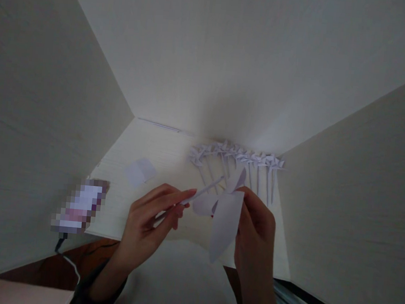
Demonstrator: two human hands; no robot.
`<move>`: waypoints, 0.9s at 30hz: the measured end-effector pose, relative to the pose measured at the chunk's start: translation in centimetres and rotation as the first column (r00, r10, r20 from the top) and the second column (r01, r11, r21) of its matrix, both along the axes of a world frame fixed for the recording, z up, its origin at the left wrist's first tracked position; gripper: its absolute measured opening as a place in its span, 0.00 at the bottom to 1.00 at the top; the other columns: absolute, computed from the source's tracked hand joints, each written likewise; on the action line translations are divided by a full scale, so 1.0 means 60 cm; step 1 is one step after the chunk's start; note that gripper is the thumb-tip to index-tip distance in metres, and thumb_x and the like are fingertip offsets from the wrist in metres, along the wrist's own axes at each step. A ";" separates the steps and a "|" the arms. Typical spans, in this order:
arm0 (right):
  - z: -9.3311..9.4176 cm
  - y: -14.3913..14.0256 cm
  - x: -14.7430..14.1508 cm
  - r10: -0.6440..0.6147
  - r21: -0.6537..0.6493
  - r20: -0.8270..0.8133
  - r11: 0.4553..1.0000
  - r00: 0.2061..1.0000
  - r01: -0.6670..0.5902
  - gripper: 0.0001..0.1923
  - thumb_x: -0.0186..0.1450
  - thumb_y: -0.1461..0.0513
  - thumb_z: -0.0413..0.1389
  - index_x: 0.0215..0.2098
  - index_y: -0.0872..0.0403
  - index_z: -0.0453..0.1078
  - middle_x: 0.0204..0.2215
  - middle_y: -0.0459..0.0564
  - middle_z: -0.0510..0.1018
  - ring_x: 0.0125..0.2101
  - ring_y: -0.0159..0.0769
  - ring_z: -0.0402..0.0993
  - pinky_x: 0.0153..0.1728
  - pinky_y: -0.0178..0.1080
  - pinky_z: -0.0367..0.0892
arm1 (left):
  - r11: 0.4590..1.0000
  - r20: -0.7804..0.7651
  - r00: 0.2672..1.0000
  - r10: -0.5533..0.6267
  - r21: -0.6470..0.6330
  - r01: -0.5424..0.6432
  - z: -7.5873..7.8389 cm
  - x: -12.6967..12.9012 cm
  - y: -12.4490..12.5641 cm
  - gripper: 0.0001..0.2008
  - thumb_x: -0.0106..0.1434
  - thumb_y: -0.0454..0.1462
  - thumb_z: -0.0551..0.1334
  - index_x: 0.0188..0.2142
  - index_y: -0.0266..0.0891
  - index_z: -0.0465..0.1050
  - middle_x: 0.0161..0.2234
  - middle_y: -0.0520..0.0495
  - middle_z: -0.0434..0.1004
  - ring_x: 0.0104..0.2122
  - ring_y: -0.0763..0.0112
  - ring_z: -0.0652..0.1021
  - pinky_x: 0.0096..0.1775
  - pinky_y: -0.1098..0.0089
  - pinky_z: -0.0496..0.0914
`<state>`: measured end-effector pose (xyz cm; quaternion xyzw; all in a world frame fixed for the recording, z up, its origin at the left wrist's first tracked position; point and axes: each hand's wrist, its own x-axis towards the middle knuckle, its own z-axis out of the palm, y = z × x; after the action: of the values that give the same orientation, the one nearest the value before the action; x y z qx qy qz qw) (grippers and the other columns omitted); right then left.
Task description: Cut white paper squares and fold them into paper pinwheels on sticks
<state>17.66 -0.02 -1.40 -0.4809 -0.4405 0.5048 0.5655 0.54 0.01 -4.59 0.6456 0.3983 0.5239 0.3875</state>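
My left hand (159,219) is closed around a thin white paper stick (207,188), which slants up to the right. In my right hand (256,223) I pinch a white paper pinwheel (226,225) with curved blades. The stick's far end lies close to the blades; whether it touches them I cannot tell. A small red spot shows behind the paper, too hidden to name. Beyond my hands, several finished-looking white paper pinwheels (237,154) on sticks lie in a row along the back wall.
White paper sheets (140,171) lie left of my hands. Thin white sticks (159,125) rest along the back wall. A phone (80,206), blurred out, with a cable (68,259) is at the left. Pale panels (359,184) enclose the white table (112,215) on three sides.
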 end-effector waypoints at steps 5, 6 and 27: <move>0.013 -0.001 0.001 -0.028 0.044 0.035 0.999 0.999 0.026 0.13 0.67 0.60 0.53 0.25 0.52 0.66 0.16 0.37 0.60 0.17 0.24 0.54 0.17 0.28 0.50 | 1.000 -0.004 1.000 -0.010 0.012 0.011 0.000 0.003 -0.007 0.23 0.64 0.25 0.57 0.52 0.51 0.72 0.34 0.50 0.72 0.27 0.77 0.73 0.22 0.79 0.71; 0.013 -0.001 0.001 -0.037 0.045 0.051 0.998 0.998 0.034 0.13 0.67 0.60 0.53 0.25 0.52 0.66 0.16 0.37 0.60 0.17 0.25 0.55 0.17 0.28 0.51 | 1.000 -0.004 1.000 -0.007 0.012 0.007 -0.001 0.003 -0.008 0.23 0.63 0.25 0.57 0.52 0.50 0.73 0.35 0.50 0.72 0.28 0.77 0.73 0.22 0.79 0.71; 0.015 -0.018 -0.002 -0.216 0.187 0.450 0.972 0.866 0.145 0.08 0.65 0.62 0.54 0.29 0.52 0.74 0.15 0.39 0.64 0.18 0.27 0.60 0.18 0.30 0.53 | 0.971 -0.336 0.935 0.114 0.239 -0.032 0.017 -0.023 -0.024 0.27 0.63 0.23 0.57 0.56 0.51 0.69 0.39 0.50 0.71 0.33 0.76 0.74 0.30 0.77 0.69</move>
<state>17.56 -1.13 -0.51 -0.5845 -0.5526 0.2849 0.5214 -0.83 -1.45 -3.55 0.7529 0.4211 0.4582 0.2142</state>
